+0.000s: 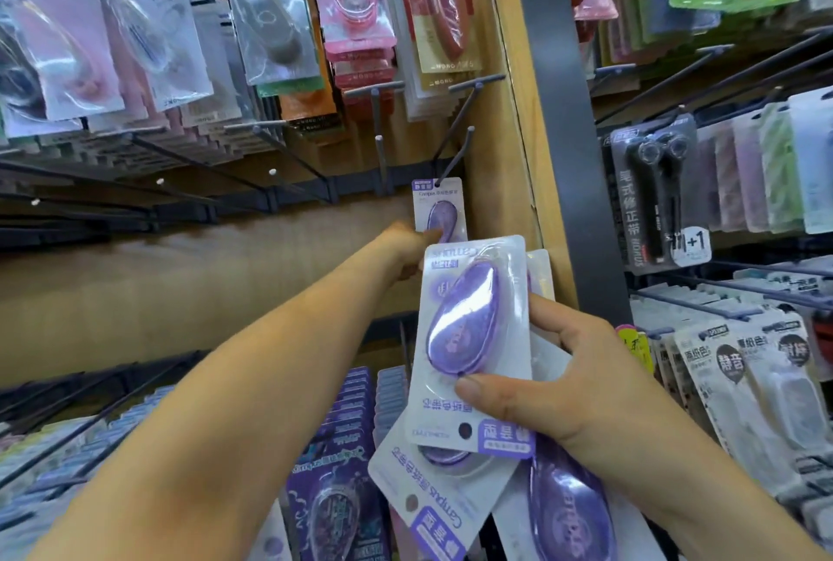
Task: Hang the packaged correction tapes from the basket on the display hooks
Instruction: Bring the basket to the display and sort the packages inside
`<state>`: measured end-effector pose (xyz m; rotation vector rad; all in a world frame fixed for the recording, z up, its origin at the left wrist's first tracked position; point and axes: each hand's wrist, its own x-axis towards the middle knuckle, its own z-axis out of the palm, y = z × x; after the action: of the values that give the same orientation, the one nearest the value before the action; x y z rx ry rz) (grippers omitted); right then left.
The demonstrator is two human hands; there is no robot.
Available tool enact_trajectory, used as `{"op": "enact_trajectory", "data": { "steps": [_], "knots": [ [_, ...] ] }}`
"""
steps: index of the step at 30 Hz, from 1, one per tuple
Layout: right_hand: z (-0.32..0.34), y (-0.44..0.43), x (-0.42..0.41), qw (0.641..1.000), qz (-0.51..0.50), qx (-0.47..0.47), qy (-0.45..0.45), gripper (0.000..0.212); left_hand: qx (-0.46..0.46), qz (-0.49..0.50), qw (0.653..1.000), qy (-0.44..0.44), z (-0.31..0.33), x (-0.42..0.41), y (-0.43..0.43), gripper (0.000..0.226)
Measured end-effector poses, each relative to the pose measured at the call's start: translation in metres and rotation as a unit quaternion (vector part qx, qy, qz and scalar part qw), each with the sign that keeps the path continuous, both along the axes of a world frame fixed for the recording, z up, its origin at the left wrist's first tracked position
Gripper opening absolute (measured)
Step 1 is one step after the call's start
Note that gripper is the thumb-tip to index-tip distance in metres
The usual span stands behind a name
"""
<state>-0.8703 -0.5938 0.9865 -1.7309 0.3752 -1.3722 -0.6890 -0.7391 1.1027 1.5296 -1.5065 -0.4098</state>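
Observation:
My left hand reaches up and pinches a purple correction tape package whose top hole sits on a dark display hook. My right hand grips a fanned stack of purple correction tape packages, thumb across the front one, which is upside down. More packages of the stack stick out below my right hand. No basket is in view.
Rows of packaged correction tapes hang on hooks above. Several bare hooks jut out to the left of the one in use. A wooden upright and a dark post separate this bay from stocked hooks at right.

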Motion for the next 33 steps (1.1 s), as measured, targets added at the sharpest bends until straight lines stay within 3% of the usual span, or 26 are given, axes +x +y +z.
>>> {"op": "enact_trajectory", "data": {
  "steps": [4, 10, 13, 20, 23, 27, 33],
  "knots": [
    [-0.001, -0.006, 0.008, 1.000, -0.020, 0.011, 0.004, 0.037, -0.028, -0.009, 0.999, -0.027, -0.015, 0.009, 0.047, 0.034],
    [0.002, -0.003, 0.015, 0.999, -0.037, 0.010, 0.007, 0.034, -0.056, -0.177, 0.983, 0.018, -0.050, 0.011, 0.149, 0.050],
    [0.005, 0.001, 0.017, 1.000, -0.025, 0.002, -0.004, 0.033, -0.042, -0.245, 0.968, 0.035, -0.061, 0.014, 0.165, 0.030],
    [0.009, 0.008, 0.009, 0.998, -0.032, -0.047, 0.028, 0.051, -0.050, -0.266, 0.948, 0.168, -0.066, 0.021, 0.165, 0.032],
    [0.008, 0.011, 0.000, 0.985, -0.135, -0.083, 0.068, 0.062, -0.091, -0.264, 0.939, 0.203, -0.061, 0.019, 0.167, 0.033],
    [0.005, 0.024, -0.009, 0.930, -0.308, -0.170, 0.105, 0.062, -0.185, -0.210, 0.955, 0.094, -0.048, 0.005, 0.166, 0.024],
    [0.004, 0.031, -0.017, 0.935, -0.295, -0.182, 0.071, 0.058, -0.184, -0.176, 0.967, -0.002, -0.036, -0.012, 0.153, 0.025]
  ]
}}
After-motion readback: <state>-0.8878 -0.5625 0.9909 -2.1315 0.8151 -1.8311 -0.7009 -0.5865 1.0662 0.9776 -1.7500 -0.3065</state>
